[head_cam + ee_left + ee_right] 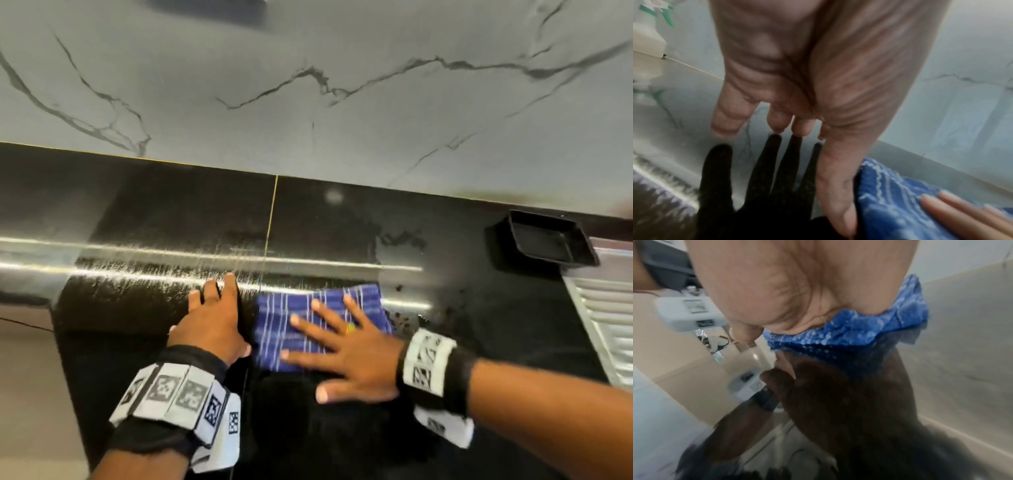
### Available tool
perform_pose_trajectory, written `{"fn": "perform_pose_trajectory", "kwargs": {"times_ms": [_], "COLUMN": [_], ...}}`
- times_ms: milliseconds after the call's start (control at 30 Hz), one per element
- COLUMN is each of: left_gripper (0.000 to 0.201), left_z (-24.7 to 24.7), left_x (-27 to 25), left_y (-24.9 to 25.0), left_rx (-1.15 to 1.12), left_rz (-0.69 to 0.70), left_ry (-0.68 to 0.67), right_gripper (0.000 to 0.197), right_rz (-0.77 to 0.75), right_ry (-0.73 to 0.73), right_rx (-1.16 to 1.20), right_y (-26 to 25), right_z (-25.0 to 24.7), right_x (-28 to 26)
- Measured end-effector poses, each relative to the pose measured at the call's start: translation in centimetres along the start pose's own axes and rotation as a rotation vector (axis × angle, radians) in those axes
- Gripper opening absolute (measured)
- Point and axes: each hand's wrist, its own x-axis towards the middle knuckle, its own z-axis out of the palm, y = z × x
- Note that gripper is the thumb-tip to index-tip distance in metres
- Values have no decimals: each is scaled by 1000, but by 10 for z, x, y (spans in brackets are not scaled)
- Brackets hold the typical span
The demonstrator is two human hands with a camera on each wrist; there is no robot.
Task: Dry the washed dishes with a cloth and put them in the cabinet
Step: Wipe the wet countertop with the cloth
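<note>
This is a home kitchen: a glossy black stone bench (342,222) stands against a grey marble-veined wall (308,85), with a ribbed steel draining board (606,308) at its right and wet spots on the surface.

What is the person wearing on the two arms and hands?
Both hands are bare, with no gloves or sleeves. The left wrist and the right wrist each carry a black band with white blocks, printed with square black-and-white markers. No rings show.

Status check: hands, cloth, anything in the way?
Right hand flat on blue cloth. Left hand open on black counter beside it. No dishes visible; nothing blocking.
</note>
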Motion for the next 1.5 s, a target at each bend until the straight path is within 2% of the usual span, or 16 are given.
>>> {"fn": "perform_pose_trajectory", "kwargs": {"times_ms": [67,133,300,367,467,600,667,733,867,967,1033,1100,1200,1267,1367,1500], "left_gripper": [127,127,127,127,126,128,132,136,137,136,137,137,138,139,140,138], "left_z": [2,1,1,1,-1,3,5,8,12,13,13,13,14,14,10,6], "left_x": [3,3,2,3,4,8,8,9,10,10,11,12,13,13,12,11], "left_y": [0,0,-4,-3,-1,-5,-5,-3,0,1,0,0,0,2,4,6], "left_rx": [5,21,21,25,3,-41,-82,-84,-54,-65,-58,-53,-57,-61,-44,-15], "left_rz": [14,25,43,34,16,23,22,11,-9,-13,-26,-28,-25,-30,-40,-31], "left_ry": [-38,-56,-69,-76,-96,-112,-110,-99,-68,-49,-58,-53,-47,-44,-41,-31], "right_gripper": [59,58,64,65,70,66,60,59,59,59,66,72,66,61,61,64], "right_rz": [-72,-76,310,376,320,-14,-105,-101,285,424,395,310,76,24,92,464], "right_ry": [-63,-44,53,33,12,-65,-123,-94,96,78,46,43,-16,-90,-10,95], "right_rx": [50,56,90,116,103,50,83,75,91,136,140,104,94,146,115,159], "right_y": [2,31,164,185,142,28,15,43,163,220,202,147,59,41,91,199], "right_z": [-1,-12,-74,-83,-59,-4,4,0,-44,-69,-57,-25,18,24,6,-47], "right_x": [-11,9,89,98,73,-19,-41,-29,39,58,46,10,-63,-87,-53,15]}}
